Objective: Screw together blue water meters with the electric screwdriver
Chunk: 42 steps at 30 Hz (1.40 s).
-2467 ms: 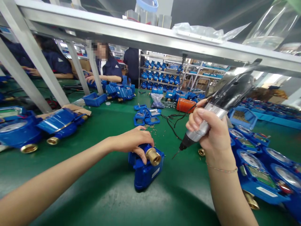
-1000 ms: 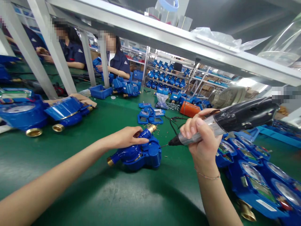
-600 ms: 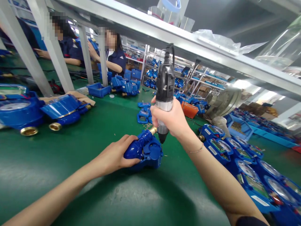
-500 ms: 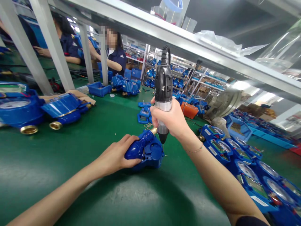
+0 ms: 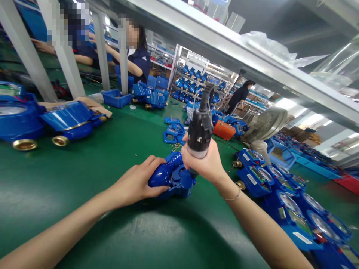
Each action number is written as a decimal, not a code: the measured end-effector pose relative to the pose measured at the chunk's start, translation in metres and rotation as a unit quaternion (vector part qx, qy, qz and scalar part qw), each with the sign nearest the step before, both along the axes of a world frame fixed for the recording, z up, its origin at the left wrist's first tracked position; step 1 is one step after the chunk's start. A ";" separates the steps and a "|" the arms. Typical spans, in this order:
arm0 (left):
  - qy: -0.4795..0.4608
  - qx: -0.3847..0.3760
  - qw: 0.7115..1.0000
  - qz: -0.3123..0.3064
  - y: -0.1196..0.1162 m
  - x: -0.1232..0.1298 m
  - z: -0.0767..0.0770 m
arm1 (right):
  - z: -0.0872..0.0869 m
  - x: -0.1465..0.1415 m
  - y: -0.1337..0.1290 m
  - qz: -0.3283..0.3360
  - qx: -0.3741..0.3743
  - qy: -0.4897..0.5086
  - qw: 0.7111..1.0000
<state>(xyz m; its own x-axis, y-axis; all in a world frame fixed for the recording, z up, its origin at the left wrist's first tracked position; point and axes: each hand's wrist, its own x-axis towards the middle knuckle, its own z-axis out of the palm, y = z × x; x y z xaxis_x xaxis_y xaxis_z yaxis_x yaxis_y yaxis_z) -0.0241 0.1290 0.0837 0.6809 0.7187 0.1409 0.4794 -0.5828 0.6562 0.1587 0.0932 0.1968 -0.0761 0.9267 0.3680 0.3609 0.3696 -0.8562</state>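
Note:
A glossy blue meter body [image 5: 181, 181] lies on the green table [image 5: 117, 228] in front of me. My left hand [image 5: 144, 177] is wrapped round its rounded left side. My right hand [image 5: 203, 160] grips a black and silver electric screwdriver [image 5: 199, 130] at the meter's right side, its cable rising from the top. The lower end of the screwdriver is hidden behind my fingers, so I cannot tell whether the tip touches the meter. Small brass screws [image 5: 176, 147] lie scattered just beyond the meter.
Blue meters with brass ends [image 5: 67, 119] stand at left; rows of meters [image 5: 291, 209] fill the right. Blue covers [image 5: 173, 131] lie ahead, near an orange box [image 5: 224, 130]. A metal shelf beam [image 5: 224, 45] crosses above. People sit across the table at left.
The screwdriver's top has tilted toward me and the tool has shifted slightly right. My left hand keeps its hold on the meter. The view has shifted a little, and a person now shows in the background.

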 end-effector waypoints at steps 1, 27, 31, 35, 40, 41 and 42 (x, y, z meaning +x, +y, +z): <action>0.001 0.000 1.000 0.000 0.000 0.000 0.000 | -0.004 0.001 -0.003 -0.002 0.001 -0.007 1.000; 0.038 0.031 0.999 -0.005 -0.008 0.001 0.001 | -0.021 0.009 -0.015 -0.062 0.050 0.014 0.997; 0.042 0.036 0.998 -0.007 -0.009 0.000 0.002 | -0.023 0.011 -0.014 -0.063 0.043 0.023 0.997; 0.043 0.040 0.998 -0.002 -0.009 0.000 0.002 | -0.020 0.012 -0.014 -0.045 0.043 0.012 0.998; 0.033 0.047 0.998 0.003 -0.008 0.002 0.000 | -0.017 0.013 -0.015 -0.038 0.036 -0.002 0.999; 0.032 0.048 0.998 0.003 -0.009 0.003 0.000 | -0.017 0.013 -0.014 -0.034 0.034 -0.005 0.999; 0.033 0.050 0.998 0.005 -0.009 0.003 0.000 | -0.017 0.012 -0.014 -0.032 0.031 -0.006 0.999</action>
<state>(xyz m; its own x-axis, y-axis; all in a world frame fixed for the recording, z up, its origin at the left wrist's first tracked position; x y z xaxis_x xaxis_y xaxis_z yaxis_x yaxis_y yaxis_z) -0.0213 0.1198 0.0839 0.6846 0.7095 0.1670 0.5251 -0.6390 0.5621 0.1708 0.0790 0.1803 -0.0233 0.9056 0.4234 0.3956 0.3973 -0.8280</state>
